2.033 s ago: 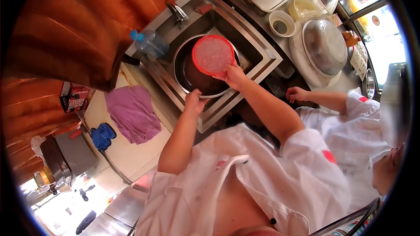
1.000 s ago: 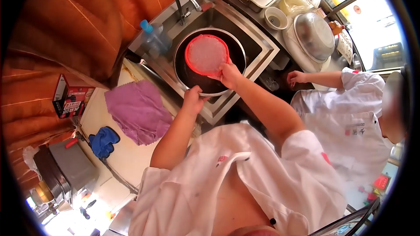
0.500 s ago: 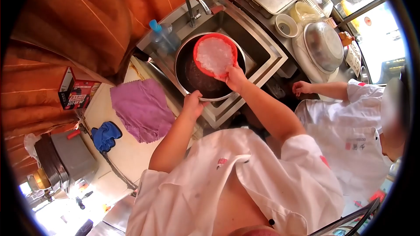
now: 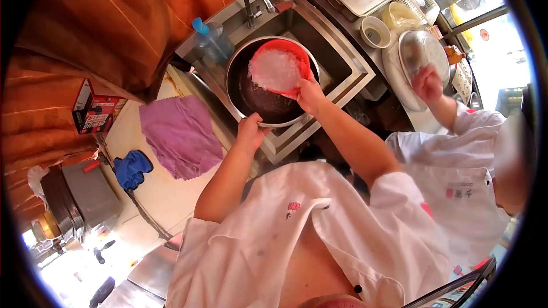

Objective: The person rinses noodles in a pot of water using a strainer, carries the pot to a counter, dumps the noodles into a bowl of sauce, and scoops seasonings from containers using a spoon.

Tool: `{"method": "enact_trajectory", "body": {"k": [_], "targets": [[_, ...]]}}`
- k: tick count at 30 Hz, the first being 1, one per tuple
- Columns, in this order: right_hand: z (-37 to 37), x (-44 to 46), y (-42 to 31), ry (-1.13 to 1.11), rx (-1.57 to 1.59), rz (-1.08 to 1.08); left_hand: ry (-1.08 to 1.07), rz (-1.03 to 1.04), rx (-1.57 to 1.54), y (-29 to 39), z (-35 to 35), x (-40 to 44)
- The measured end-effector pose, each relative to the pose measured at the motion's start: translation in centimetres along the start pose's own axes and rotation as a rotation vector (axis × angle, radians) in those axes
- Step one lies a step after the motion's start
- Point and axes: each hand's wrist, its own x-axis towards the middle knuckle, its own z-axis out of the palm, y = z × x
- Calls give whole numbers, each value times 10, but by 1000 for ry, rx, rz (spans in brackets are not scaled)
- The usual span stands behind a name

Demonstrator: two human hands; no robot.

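Note:
A round metal pot [image 4: 235,98] with a dark inside rests over the sink [image 4: 337,82]. My left hand [image 4: 251,129] grips the pot's near rim. Over the pot, my right hand [image 4: 308,94] is closed on the near right edge of a red basket [image 4: 306,67], which is tilted towards the left. Whitish, translucent contents [image 4: 275,68] fill the basket and reach its left edge; what they are I cannot make out.
A faucet [image 4: 249,8] and a blue-capped bottle [image 4: 214,43] stand behind the pot. A purple cloth [image 4: 181,137] and blue cloth [image 4: 132,169] lie left. At right are a bowl [image 4: 375,32], metal lid [image 4: 421,57] and a co-worker's raised hand [image 4: 428,84].
The red basket has tipped to the left in my right hand, and its contents have shifted to that side. My left hand stays on the rim. The co-worker's hand has risen towards the metal lid.

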Motion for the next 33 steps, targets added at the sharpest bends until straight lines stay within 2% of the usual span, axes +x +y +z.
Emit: {"method": "enact_trajectory", "body": {"k": [7, 10, 13, 24, 29, 33], "targets": [[-6, 3, -3, -20, -47, 71, 14, 10, 24, 3, -2, -2], [-6, 9, -11, -30, 12, 51, 18, 26, 21, 9, 9, -13], [1, 0, -9, -63, -67, 44, 28, -1, 33, 4, 1, -2], [-1, -3, 1, -10, 51, 77, 33, 28, -43, 5, 0, -10], [-9, 4, -14, -48, 78, 82, 28, 35, -45, 5, 1, -16], [16, -22, -45, -55, 16, 18, 29, 84, -70, -14, -7, -17]]}}
